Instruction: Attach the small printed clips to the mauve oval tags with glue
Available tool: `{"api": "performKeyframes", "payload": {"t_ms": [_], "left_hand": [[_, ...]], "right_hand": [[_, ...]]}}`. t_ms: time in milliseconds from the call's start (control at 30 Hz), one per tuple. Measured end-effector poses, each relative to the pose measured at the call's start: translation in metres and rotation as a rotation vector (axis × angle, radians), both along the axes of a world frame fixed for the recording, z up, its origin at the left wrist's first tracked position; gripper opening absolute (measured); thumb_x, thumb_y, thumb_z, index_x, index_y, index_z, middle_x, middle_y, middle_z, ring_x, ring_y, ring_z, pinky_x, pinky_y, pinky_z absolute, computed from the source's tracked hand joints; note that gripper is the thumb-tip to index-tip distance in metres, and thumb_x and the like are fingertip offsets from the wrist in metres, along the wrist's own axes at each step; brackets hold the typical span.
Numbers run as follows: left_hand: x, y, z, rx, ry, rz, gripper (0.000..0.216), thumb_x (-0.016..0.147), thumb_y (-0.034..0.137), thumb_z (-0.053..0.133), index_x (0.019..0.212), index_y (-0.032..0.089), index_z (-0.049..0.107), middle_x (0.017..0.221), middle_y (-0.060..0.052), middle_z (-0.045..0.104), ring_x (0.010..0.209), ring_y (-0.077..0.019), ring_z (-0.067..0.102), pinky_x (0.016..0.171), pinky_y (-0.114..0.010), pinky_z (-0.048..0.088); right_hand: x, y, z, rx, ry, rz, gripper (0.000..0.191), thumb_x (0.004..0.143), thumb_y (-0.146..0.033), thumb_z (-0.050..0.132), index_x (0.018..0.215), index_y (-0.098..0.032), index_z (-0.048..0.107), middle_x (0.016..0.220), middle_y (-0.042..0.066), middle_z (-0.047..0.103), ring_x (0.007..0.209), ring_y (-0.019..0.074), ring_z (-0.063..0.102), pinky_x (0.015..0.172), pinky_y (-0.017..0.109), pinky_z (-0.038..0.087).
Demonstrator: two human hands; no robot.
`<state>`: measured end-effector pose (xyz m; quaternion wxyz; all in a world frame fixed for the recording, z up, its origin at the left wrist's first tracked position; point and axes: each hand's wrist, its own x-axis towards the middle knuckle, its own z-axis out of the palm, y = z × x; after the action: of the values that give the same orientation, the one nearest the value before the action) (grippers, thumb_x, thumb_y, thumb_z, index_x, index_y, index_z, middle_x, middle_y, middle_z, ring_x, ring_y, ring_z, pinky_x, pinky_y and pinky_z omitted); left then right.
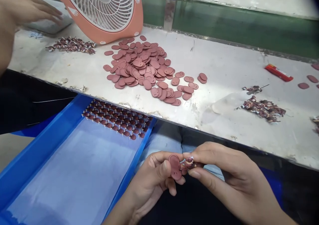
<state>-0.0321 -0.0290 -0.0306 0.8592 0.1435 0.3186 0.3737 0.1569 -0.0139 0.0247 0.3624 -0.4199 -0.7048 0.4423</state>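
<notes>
Below the table edge, my left hand [157, 175] pinches a reddish-brown oval piece [175, 167] with two holes. My right hand [224, 171] meets it from the right, its fingertips closed on a small dark component [188, 163] pressed against the oval piece. A large pile of the same oval pieces [147, 68] lies on the white table [224, 68] above. A blue tray [45, 145] on my lap at lower left holds rows of finished pieces [117, 118] at its far end.
A pink fan [104, 9] stands at the back left. Another person's hand [22, 9] reaches in at the top left. Small dark components lie in heaps at left [71, 45] and right [264, 107]. A red lighter [278, 72] rests at the right.
</notes>
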Motion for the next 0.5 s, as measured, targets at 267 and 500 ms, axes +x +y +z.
{"api": "performKeyframes", "payload": {"t_ms": [267, 500], "left_hand": [[0.001, -0.001, 0.001, -0.049, -0.014, -0.018, 0.039, 0.073, 0.052, 0.081, 0.089, 0.017, 0.082, 0.065, -0.002, 0.064, 0.057, -0.0067, 0.059, 0.049, -0.011, 0.05], [0.003, -0.001, 0.002, -0.083, -0.002, -0.031, 0.036, 0.072, 0.051, 0.082, 0.084, 0.016, 0.081, 0.066, -0.002, 0.067, 0.055, -0.0059, 0.06, 0.049, -0.011, 0.05]], "right_hand": [[0.006, 0.001, 0.0, -0.041, -0.042, 0.101, 0.029, 0.095, -0.009, 0.063, 0.117, -0.028, 0.068, 0.089, -0.005, 0.072, 0.08, 0.0063, 0.064, 0.073, 0.015, 0.052], [0.011, 0.003, 0.003, -0.039, -0.095, 0.15, 0.03, 0.094, -0.009, 0.064, 0.118, -0.027, 0.068, 0.092, -0.003, 0.071, 0.082, 0.0083, 0.065, 0.074, 0.018, 0.053]]}}
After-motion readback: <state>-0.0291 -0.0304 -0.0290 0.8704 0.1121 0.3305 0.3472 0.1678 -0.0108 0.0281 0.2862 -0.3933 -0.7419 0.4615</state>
